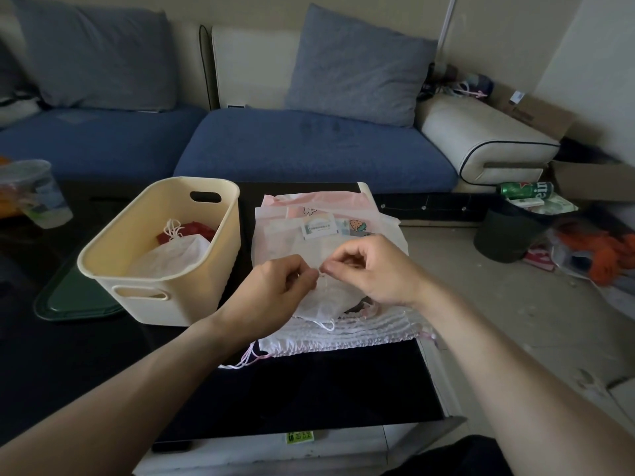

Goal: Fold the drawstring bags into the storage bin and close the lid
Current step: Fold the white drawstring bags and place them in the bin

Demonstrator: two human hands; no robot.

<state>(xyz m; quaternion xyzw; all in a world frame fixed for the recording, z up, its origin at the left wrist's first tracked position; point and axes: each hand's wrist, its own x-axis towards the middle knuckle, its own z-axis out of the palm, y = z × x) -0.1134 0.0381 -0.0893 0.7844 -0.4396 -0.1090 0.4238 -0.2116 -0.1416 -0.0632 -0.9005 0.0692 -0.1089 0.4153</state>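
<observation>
Near the centre of the frame, above a dark glossy table point(309, 389), both hands meet over a small white drawstring bag point(318, 298) — the left hand point(275, 286) has its fingers curled and pinches the bag's upper edge between thumb and forefinger, and the right hand point(374, 269) does the same just beside it, fingertips of the two hands almost touching. This bag hangs a little crumpled from the pinch, its lower part resting on a pile of drawstring bags point(330, 228) spread flat on the table; the pile is pale pink and white, with printed labels and a strawberry picture on the upper ones, and a gathered white edge with thin cords trailing toward the lower middle of the frame. Left of the pile stands a cream storage bin point(137, 293) with cut-out handles, open on top; inside it lie a folded white bag point(171, 255) with looped cords and something red point(192, 231) behind it. Under the bin's left side, a dark green lid point(72, 300) lies flat on the table. At the left edge of the frame stands a clear plastic cup point(37, 194). Across the upper part runs a blue sofa point(309, 146) with grey-blue cushions. At right, on the floor, a dark waste bin point(508, 235) holds a green can point(525, 190) on top, with litter around it
</observation>
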